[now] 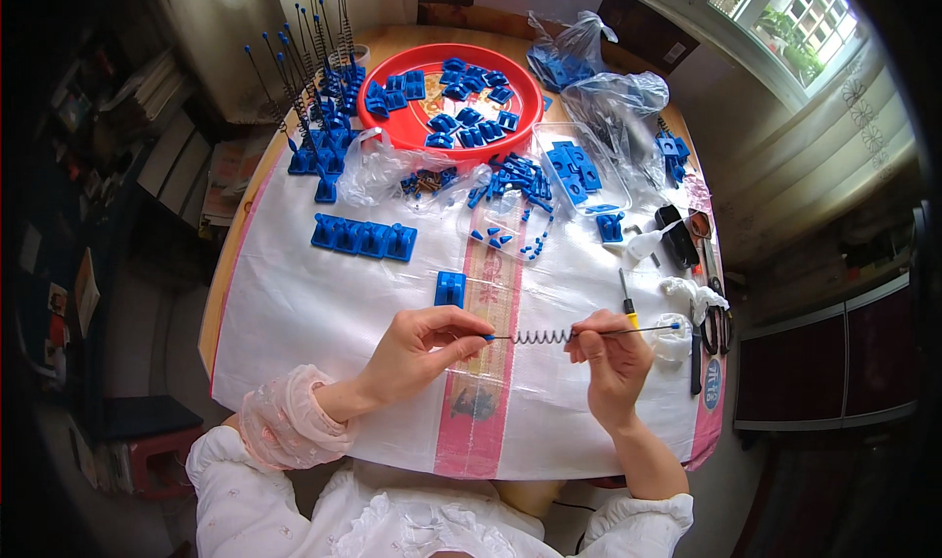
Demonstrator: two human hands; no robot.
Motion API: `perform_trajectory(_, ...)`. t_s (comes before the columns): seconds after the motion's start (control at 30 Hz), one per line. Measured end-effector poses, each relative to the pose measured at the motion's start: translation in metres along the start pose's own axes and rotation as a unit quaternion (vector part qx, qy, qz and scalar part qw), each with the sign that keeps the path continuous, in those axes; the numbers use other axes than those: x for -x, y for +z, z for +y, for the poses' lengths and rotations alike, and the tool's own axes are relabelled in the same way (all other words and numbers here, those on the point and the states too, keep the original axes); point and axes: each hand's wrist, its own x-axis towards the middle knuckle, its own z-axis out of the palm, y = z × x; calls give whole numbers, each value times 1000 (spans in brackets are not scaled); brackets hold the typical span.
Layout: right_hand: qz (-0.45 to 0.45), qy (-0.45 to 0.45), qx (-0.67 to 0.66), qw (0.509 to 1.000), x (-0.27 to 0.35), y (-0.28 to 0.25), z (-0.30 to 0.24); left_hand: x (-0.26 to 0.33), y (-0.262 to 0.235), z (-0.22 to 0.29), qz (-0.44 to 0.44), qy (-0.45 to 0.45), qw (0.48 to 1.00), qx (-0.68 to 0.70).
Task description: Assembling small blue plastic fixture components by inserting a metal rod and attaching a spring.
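Observation:
Between my two hands a dark coiled wire spring point(542, 338) is held level above the table. My left hand point(420, 350) pinches its left end, where a small blue tip shows at the fingertips. With thumb and fingers closed, my right hand point(612, 362) grips the wire just right of the coil. The straight part runs on past that hand to a blue bead point(674, 326). Just beyond my left hand lies a single blue plastic base point(450, 288). Further off to the left, several like bases point(363, 238) stand joined in a row.
A red round tray point(538, 106) of blue parts stands at the back. Upright springs on blue bases point(319, 151) crowd the back left. Small blue pieces point(515, 180) and a clear box point(579, 170) lie mid-table. Scissors point(718, 327), a screwdriver point(629, 303) and a white bottle point(643, 246) are right.

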Motion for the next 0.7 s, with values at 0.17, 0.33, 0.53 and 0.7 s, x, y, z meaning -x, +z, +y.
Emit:
perform_trajectory(0.17, -22, 22, -3, 1000, 5, 7, 5, 1, 0, -2, -14, 10, 1000, -18)
perform_trajectory(0.33, -17, 28, -21, 999, 4, 8, 6, 0, -1, -1, -5, 24, 999, -34)
perform_trajectory(0.53, 1, 93, -78, 993, -1, 7, 7, 1, 1, -5, 19, 54, 998, 5)
perform_trajectory(0.7, 66, 210, -174, 960, -8, 3, 13, 0, 2, 0, -3, 40, 999, -8)
